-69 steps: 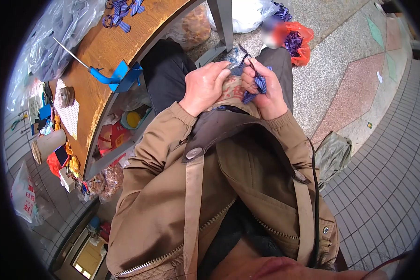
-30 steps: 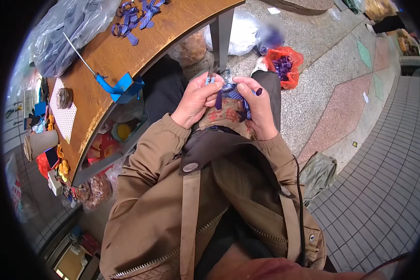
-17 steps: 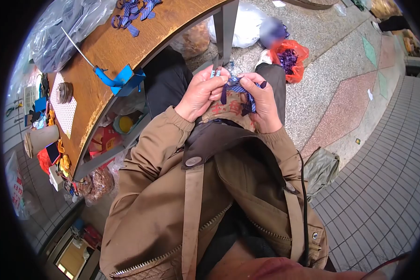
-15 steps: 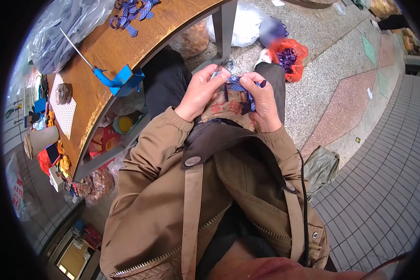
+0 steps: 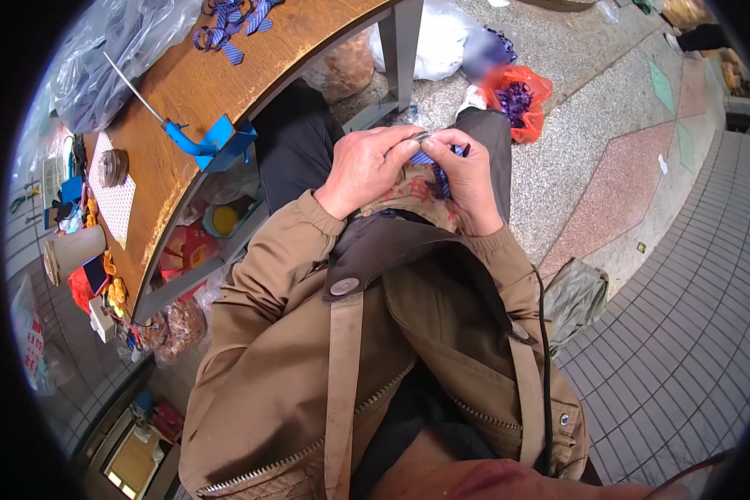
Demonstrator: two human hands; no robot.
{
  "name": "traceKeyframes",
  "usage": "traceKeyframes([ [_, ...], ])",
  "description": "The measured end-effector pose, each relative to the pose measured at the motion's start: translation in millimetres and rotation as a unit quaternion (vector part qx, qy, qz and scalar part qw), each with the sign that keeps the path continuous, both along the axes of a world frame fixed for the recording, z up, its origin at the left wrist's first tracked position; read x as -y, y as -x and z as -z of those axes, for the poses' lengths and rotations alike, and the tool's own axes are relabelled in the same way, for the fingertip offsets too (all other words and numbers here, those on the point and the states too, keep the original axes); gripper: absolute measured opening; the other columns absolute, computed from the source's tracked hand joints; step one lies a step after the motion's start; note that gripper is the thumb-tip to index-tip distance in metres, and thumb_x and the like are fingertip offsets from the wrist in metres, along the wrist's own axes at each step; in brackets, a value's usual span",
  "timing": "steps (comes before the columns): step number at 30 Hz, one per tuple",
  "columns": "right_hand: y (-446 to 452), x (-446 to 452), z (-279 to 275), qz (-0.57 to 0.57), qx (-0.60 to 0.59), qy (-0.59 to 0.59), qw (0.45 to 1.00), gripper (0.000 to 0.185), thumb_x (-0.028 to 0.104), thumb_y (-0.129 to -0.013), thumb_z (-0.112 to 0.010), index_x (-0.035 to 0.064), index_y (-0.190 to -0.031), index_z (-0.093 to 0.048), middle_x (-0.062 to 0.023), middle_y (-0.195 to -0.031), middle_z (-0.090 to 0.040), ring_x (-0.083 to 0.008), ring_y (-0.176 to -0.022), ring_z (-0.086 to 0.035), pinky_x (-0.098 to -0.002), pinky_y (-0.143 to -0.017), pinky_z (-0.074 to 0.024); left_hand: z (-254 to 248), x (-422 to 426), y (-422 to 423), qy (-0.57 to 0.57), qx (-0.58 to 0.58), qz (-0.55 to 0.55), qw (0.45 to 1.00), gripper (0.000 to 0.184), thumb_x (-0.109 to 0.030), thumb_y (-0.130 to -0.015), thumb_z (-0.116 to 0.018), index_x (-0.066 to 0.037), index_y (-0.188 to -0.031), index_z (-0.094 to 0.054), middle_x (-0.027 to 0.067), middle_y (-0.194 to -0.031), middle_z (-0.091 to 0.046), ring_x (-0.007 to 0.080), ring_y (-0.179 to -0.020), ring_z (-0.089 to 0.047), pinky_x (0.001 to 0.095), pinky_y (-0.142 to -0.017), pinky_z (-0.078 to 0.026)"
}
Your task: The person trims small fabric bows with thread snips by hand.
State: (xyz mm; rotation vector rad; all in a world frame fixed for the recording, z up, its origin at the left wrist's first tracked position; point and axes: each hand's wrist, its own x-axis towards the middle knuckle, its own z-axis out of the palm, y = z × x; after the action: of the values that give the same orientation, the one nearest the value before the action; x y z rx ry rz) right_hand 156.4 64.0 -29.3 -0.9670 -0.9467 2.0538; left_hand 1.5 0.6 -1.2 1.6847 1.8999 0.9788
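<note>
Both hands meet above my lap, fingertips nearly touching. My right hand (image 5: 465,171) is closed in a pinch on a blue striped fabric strip (image 5: 442,181), which hangs down under its fingers. My left hand (image 5: 370,170) is also closed, thumb against forefinger. A small dark, shiny piece shows at its fingertips, too small to name. Behind the strip lies the brown apron cloth (image 5: 408,192) with red lettering. More striped strips (image 5: 230,32) lie bunched on the wooden table (image 5: 296,37) to the left.
A blue metal tool with a long rod (image 5: 193,143) is fixed at the table edge. On the floor ahead sit a red plastic bag (image 5: 535,127) of dark purple pieces and a white bag (image 5: 436,50). A grey-green cloth (image 5: 577,304) lies at right.
My left hand has turned over and moved right, its fingertips closing in on the right hand's. Less of the striped strip shows between them now.
</note>
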Motion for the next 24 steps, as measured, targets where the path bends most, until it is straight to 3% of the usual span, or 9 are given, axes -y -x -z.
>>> traceKeyframes([
  [4,-0.7,-0.4,0.3,-0.007,0.008,-0.005,1.000,0.006,0.003,-0.084,-0.069,0.0005,-0.089,-0.069,-0.0036,-0.084,-0.065,-0.0087,-0.077,-0.057,-0.0192,-0.073,-0.0460,5.1,0.6,3.6,-0.007,0.049,0.027,0.998,0.023,-0.016,-0.091,-0.060,0.000,-0.105,-0.069,0.0092,-0.093,-0.073,0.0180,-0.066,-0.063,0.0275,-0.060,-0.048],
  [15,-0.8,-3.9,-2.0,-0.009,0.005,0.004,1.000,0.007,0.003,-0.084,-0.070,0.0007,-0.091,-0.070,-0.0043,-0.087,-0.066,-0.0086,-0.077,-0.057,-0.0190,-0.074,-0.0457,4.6,2.2,9.4,0.069,0.150,0.023,0.986,0.025,-0.017,-0.093,-0.060,0.000,-0.109,-0.068,0.0046,-0.090,-0.072,0.0139,-0.064,-0.057,0.0236,-0.061,-0.046],
  [19,-1.2,-5.0,-0.9,0.018,0.008,0.017,1.000,0.008,0.003,-0.084,-0.070,0.0005,-0.091,-0.070,-0.0044,-0.088,-0.067,-0.0085,-0.078,-0.057,-0.0193,-0.074,-0.0455,6.1,1.0,14.3,0.163,0.399,-0.029,0.902,0.028,-0.019,-0.094,-0.058,0.001,-0.112,-0.066,0.0040,-0.090,-0.071,0.0136,-0.062,-0.055,0.0235,-0.062,-0.045],
  [24,-0.7,-4.7,-0.8,0.013,0.008,0.030,0.999,0.008,0.004,-0.083,-0.070,0.0003,-0.091,-0.070,-0.0041,-0.087,-0.067,-0.0086,-0.078,-0.057,-0.0198,-0.074,-0.0455,18.7,1.0,8.5,0.050,0.261,-0.010,0.964,0.032,-0.022,-0.094,-0.057,0.002,-0.115,-0.064,0.0055,-0.091,-0.070,0.0147,-0.061,-0.055,0.0251,-0.061,-0.045],
])
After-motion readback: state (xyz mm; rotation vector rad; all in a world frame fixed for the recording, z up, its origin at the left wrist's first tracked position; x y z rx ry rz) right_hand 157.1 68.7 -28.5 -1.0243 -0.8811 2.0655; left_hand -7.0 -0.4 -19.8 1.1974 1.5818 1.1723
